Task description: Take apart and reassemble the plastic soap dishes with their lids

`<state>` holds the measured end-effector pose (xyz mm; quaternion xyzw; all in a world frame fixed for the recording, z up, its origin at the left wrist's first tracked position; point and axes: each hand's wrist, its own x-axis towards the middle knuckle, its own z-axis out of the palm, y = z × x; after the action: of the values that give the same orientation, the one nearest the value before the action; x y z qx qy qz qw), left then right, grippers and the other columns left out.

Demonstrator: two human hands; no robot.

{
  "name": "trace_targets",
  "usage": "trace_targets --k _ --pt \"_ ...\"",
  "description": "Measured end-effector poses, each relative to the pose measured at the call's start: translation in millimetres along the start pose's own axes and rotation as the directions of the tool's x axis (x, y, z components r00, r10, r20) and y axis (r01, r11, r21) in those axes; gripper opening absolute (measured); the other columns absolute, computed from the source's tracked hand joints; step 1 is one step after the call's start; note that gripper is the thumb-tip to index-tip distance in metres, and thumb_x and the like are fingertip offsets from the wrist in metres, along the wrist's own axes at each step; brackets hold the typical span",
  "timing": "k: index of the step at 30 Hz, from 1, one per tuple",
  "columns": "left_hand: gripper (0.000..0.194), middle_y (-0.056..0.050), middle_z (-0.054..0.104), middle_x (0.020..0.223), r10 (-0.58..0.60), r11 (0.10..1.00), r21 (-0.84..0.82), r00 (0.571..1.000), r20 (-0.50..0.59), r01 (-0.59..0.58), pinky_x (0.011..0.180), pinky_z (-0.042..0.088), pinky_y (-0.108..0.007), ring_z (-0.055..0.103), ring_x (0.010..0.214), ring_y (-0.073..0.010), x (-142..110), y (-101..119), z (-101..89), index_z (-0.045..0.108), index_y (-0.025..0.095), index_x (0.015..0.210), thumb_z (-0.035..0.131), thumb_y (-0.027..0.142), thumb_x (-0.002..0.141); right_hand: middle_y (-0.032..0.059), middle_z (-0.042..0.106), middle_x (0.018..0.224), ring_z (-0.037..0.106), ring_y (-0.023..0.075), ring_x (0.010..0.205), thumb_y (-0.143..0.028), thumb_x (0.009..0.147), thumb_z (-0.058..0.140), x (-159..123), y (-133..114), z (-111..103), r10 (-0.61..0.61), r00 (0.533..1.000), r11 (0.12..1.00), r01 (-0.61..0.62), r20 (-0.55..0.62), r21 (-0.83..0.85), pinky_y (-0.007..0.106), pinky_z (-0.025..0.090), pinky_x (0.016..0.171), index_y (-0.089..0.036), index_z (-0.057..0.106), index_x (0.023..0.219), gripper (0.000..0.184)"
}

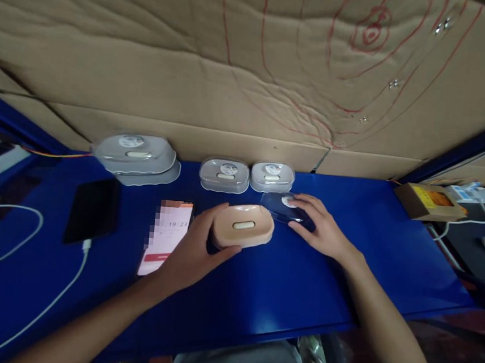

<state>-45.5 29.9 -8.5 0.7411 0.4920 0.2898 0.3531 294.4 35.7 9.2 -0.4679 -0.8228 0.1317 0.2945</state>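
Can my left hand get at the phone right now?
Probably yes: the phone lies close to your left hand, nothing visible between, though that hand would first need to release the peach dish.

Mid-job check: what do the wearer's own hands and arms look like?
The left hand and right hand are ungloved; no ring or watch shows. The left forearm and right forearm are slim and bare, without visible cables or markings.

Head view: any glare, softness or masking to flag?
Head view: pale sheen on the blue table near its front edge; head view: glint on the peach case; head view: blue showing through the clear lid; head view: pixelated patch over part of the phone, outer edges soft.
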Motion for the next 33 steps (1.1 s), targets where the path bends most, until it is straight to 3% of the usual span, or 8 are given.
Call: trace_targets --k 4,10,17,21,27,33 --pt "0.07 -0.01 0.051 0.157 -0.004 1.0 -0.011 0.987 -0.159 0.003 0.123 0.037 -0.052 0.048 0.147 -0.0359 3.0 6.8 -6.0 0.043 0.033 0.152 0.076 0.052 0.093 0.0124 0.059 0.147 0.056 0.0328 0.141 -0.044 0.105 0.062 -0.7 2.7 -2.2 0.038 0.999 0.999 -0.038 0.038 -0.012 0.06 0.047 0.12 -0.032 0.056 0.148 0.046" --pt "0.066 -0.009 0.052 0.154 0.013 0.996 -0.081 0.983 -0.183 -0.028 0.122 0.04 -0.05 0.05 0.143 -0.0324 2.2 5.2 -3.8 0.045 0.031 0.15 0.076 0.047 0.095 0.0112 0.059 0.148 0.055 0.0329 0.143 -0.044 0.105 0.062 -1.9 -5.1 -0.1 0.037 0.997 0.999 -0.037 0.071 0.005 0.059 0.047 0.121 -0.033 0.054 0.149 0.046" --pt "0.056 -0.009 0.051 0.15 0.054 0.963 -0.228 0.933 -0.357 -0.143 0.11 0.053 -0.045 0.054 0.139 -0.0283 5.2 -6.3 -1.3 0.048 0.03 0.141 0.077 0.04 0.093 0.0139 0.059 0.146 0.057 0.0335 0.14 -0.043 0.102 0.065 -3.9 3.1 -0.3 0.048 0.993 0.996 -0.039 0.111 -0.081 0.058 0.048 0.119 -0.03 0.056 0.145 0.045" --pt "0.043 -0.009 0.052 0.148 0.127 0.968 -0.168 0.939 -0.319 -0.188 0.112 0.05 -0.046 0.055 0.138 -0.0276 4.4 -4.9 -1.6 0.05 0.029 0.13 0.075 0.035 0.096 0.0161 0.058 0.148 0.056 0.0352 0.141 -0.039 0.102 0.066 -6.9 0.7 5.1 0.059 0.983 0.978 -0.022 0.171 -0.206 0.061 0.045 0.118 -0.027 0.053 0.146 0.047" --pt "0.018 -0.008 0.055 0.143 0.295 0.955 0.099 0.929 -0.223 -0.28 0.114 0.048 -0.048 0.056 0.135 -0.0278 4.4 0.2 -5.1 0.061 0.027 0.116 0.07 0.031 0.1 0.0188 0.052 0.156 0.046 0.0356 0.151 -0.041 0.106 0.059 -7.8 -14.9 15.8 0.034 0.979 0.951 0.03 0.201 -0.307 0.065 0.033 0.123 -0.025 0.046 0.152 0.05" --pt "0.024 -0.01 0.051 0.145 0.285 0.945 0.189 0.955 -0.08 -0.266 0.114 0.05 -0.052 0.056 0.135 -0.0326 5.3 -4.0 -4.7 0.073 0.028 0.121 0.072 0.038 0.099 0.0202 0.043 0.166 0.036 0.0377 0.158 -0.047 0.106 0.058 -10.8 -10.8 23.6 0.121 0.969 0.936 -0.039 0.215 -0.35 0.068 0.031 0.124 -0.025 0.041 0.158 0.059"
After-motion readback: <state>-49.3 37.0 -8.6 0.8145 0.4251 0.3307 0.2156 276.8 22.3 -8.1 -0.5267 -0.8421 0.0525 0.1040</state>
